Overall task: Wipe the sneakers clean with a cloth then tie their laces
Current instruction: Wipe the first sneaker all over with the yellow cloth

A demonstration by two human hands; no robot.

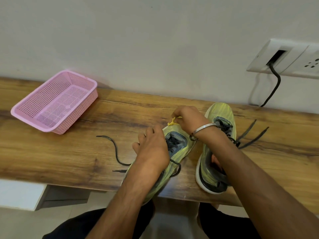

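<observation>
Item: left sneaker (179,149), yellow-green with grey tongue, lying on the counter (86,152) with its heel past the near edge. We hold it with our left hand (151,149), palm over the laced top and fingers curled down its outer side, most likely to keep it from sliding while the toe is rubbed.

Item: cloth (172,121), small and yellow, bunched. We pinch it in our right hand (188,118), which is clenched round it at the toe of the left sneaker; the right forearm crosses over the other shoe to reach there.

Item: right sneaker (219,118), same make, standing just beside the first, untouched.

Item: laces (114,150), dark, loose on both shoes, trailing across the wood on either side. We judge that wiping is in hand and tying has not begun.

Item: pink mesh basket (57,100), well apart to the left, near the wall.

Setting: wood-grain counter against a pale wall (155,40); a white socket plate (284,57) at right with a black cable (274,83) dropping to the counter.
</observation>
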